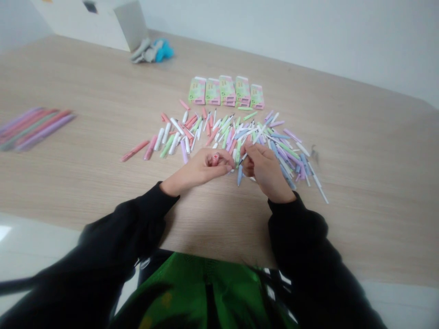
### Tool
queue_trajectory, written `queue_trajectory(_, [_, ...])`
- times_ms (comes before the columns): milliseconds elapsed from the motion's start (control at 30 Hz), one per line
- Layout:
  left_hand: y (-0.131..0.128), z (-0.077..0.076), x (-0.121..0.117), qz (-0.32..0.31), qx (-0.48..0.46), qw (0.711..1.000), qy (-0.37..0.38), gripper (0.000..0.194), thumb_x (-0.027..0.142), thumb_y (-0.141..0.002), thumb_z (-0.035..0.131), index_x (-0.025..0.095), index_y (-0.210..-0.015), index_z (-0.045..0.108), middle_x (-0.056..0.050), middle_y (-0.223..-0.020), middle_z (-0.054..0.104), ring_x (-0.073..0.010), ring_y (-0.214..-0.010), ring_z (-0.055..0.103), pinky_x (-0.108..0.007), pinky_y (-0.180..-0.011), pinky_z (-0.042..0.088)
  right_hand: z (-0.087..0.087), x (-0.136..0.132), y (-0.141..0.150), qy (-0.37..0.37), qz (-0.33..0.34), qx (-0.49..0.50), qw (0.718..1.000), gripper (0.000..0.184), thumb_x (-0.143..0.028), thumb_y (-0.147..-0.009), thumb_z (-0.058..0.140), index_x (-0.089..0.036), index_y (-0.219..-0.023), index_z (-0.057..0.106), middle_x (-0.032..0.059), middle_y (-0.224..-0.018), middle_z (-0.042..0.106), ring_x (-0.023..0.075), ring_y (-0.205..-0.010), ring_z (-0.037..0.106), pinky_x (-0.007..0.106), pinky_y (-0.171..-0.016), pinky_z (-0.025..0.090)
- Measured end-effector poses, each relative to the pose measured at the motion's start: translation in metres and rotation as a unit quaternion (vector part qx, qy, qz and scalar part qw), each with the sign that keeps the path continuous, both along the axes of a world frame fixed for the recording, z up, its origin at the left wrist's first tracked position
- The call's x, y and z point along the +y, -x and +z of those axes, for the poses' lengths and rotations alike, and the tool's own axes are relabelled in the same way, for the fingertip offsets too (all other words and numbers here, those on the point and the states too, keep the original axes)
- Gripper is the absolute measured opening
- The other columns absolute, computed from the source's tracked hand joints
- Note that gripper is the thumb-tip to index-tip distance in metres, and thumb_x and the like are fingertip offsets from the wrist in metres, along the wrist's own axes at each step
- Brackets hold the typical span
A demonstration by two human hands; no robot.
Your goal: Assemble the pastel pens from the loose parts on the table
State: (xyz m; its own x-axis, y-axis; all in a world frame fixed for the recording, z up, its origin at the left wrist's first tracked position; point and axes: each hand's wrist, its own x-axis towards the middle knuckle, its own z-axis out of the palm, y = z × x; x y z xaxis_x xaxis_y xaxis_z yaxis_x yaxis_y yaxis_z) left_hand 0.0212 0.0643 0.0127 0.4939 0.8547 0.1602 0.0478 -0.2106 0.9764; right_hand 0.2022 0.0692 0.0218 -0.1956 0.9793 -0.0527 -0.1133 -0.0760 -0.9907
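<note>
A loose spread of pastel pens and pen parts [219, 135] in pink, green, blue, purple and white lies on the wooden table [85, 183]. My left hand [202, 167] pinches a pink pen part [215, 159] at the pile's near edge. My right hand [264, 171] grips a thin white pen part [244, 157] with its fingertips, and the two hands nearly meet over the pile. A blue pen part [239, 175] lies just under my right fingers. The held parts are partly hidden by my fingers.
Several green and pink cardboard boxes [226, 91] stand in a row behind the pile. A group of long pink and purple pens [34, 128] lies at the left. Grey and blue cloth [152, 51] sits at the far edge, beside a grey panel [132, 25].
</note>
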Motion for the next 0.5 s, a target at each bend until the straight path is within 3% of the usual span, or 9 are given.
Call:
queue_trajectory(333, [-0.0058, -0.0001, -0.0020, 0.003, 0.012, 1.000, 0.020, 0.016, 0.028, -0.083, 0.068, 0.014, -0.076, 0.065, 0.006, -0.055, 0.038, -0.0077, -0.050, 0.030, -0.023, -0.048, 0.021, -0.0045, -0.0027, 0.0024, -0.050, 0.004, -0.041, 0.998, 0.049, -0.069, -0.087, 0.058, -0.023, -0.072, 0.052, -0.0110, -0.046, 0.029, 0.0070, -0.039, 0.024, 0.024, -0.041, 0.019])
queue_trajectory(433, [-0.0044, 0.0009, -0.0021, 0.002, 0.007, 1.000, 0.013, 0.015, 0.028, -0.081, 0.068, 0.013, -0.078, 0.066, 0.003, -0.062, 0.048, -0.0089, -0.055, 0.038, -0.023, -0.051, 0.027, -0.0043, 0.0001, -0.0023, -0.101, -0.038, -0.140, 0.984, 0.045, -0.061, -0.093, 0.054, -0.022, -0.069, 0.053, -0.0083, -0.048, 0.034, 0.0087, -0.043, 0.029, 0.026, -0.046, 0.022])
queue_trajectory(500, [-0.0044, -0.0001, -0.0007, 0.011, -0.034, 0.999, 0.031, 0.020, 0.033, -0.083, 0.066, 0.014, -0.078, 0.067, 0.002, -0.063, 0.050, -0.0096, -0.056, 0.040, -0.024, -0.052, 0.030, -0.0056, 0.0039, -0.0058, -0.126, -0.062, -0.255, 0.957, 0.044, -0.048, -0.096, 0.055, -0.021, -0.061, 0.050, -0.0065, -0.049, 0.035, 0.0095, -0.046, 0.033, 0.027, -0.049, 0.022])
